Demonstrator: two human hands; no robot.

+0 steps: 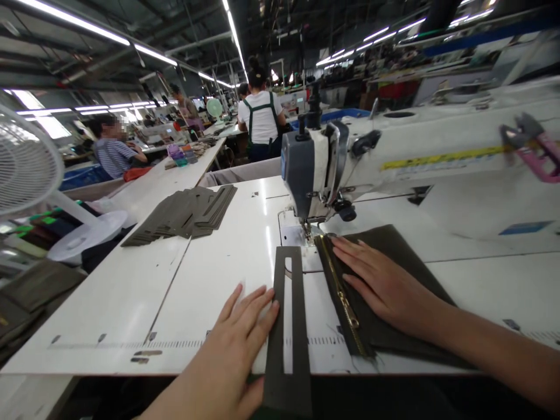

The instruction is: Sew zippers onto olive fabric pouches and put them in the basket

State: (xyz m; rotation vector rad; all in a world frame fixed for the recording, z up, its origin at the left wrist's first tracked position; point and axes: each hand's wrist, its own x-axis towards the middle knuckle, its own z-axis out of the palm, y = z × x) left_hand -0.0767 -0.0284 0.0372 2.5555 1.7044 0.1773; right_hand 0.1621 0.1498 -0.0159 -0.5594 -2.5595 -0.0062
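My left hand (242, 332) lies on the white table with its fingers stretched out, the tips touching the left edge of a dark olive strip with a long slot (299, 315). That strip's lower end hangs past the table's front edge. Flat on a dark olive fabric piece (394, 251) rests my right hand (380, 280), its fingers extended beside a brass zipper (336, 280). The zipper runs along the fabric's left edge, its pull (349, 309) toward me. The top of the zipper is close to the needle area of the sewing machine (306, 169).
Several slotted olive pieces (188, 210) lie stacked on the table (219, 262) at the left. Pink-handled snips (536, 149) are on the machine arm. A white fan (87, 233) stands far left. Beyond the table, a person in a white shirt (261, 116) faces away.
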